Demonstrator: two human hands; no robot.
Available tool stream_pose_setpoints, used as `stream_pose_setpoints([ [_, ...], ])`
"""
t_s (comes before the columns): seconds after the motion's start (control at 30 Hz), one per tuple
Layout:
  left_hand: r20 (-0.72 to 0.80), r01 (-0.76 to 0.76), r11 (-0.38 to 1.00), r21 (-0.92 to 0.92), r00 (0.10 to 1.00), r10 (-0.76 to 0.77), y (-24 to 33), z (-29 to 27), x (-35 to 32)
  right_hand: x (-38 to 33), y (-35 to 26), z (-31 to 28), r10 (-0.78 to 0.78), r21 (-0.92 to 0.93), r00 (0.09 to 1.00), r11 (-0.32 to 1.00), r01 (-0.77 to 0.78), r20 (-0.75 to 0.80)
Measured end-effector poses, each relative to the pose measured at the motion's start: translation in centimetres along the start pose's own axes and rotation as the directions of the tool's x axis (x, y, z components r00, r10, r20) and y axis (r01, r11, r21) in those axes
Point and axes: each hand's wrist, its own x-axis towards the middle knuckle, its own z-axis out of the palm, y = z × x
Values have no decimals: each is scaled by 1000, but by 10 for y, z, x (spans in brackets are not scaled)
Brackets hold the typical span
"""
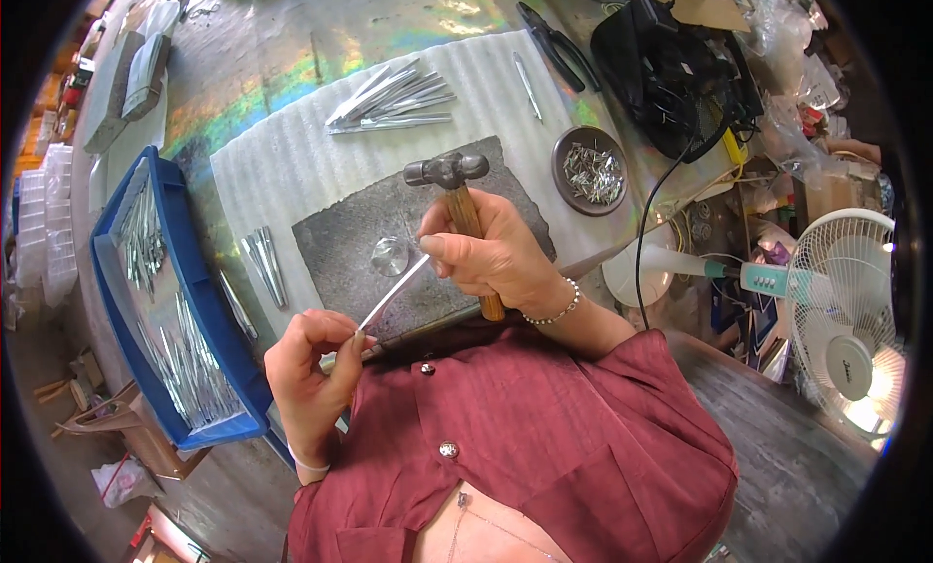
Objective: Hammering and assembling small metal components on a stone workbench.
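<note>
A thin silvery metal strip (394,293) slants between my hands, above the near edge of a dark grey slab (335,237). My left hand (316,369) pinches its lower end between thumb and fingers. Wrapped round the wooden handle of a ball-peen hammer (466,213), my right hand (496,252) also has its thumb and forefinger at the strip's upper end. The hammer's head points away from me over the slab. A small round shiny metal piece (390,257) lies on the slab, left of my right hand.
A blue tray (180,184) with many slim metal pieces stands at left. A metal pile (394,98) lies on white foam (253,164). At right are a dark dish (567,189) of small metal bits, pliers (559,48), a black cable (641,262) and a fan (844,320).
</note>
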Motion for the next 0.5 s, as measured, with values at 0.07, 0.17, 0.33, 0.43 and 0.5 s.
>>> stream_pose_setpoints([
  [0.07, 9, -25, 999, -42, 1000, 26, 3, 3, -3, -3, 1, -3, 5, 9, 1000, 1000, -5, 19],
  [0.17, -49, -44, 965, -257, 998, 32, 10, 10, -5, -8, 0, -2, 51, 72, 996, 996, -56, 68],
  [0.33, 182, -422, 906, -42, 888, 422, 18, 15, 17, -16, 1, 8, 209, 61, 963, 973, -222, 168],
  [0.43, 201, -471, 874, 120, 874, 443, 22, 20, 18, -19, -2, 9, 209, -38, 967, 978, -206, 148],
  [0.5, 135, -479, 868, 133, 876, 463, 17, 14, 17, -23, -7, -4, 16, -290, 995, 957, 13, 99],
])
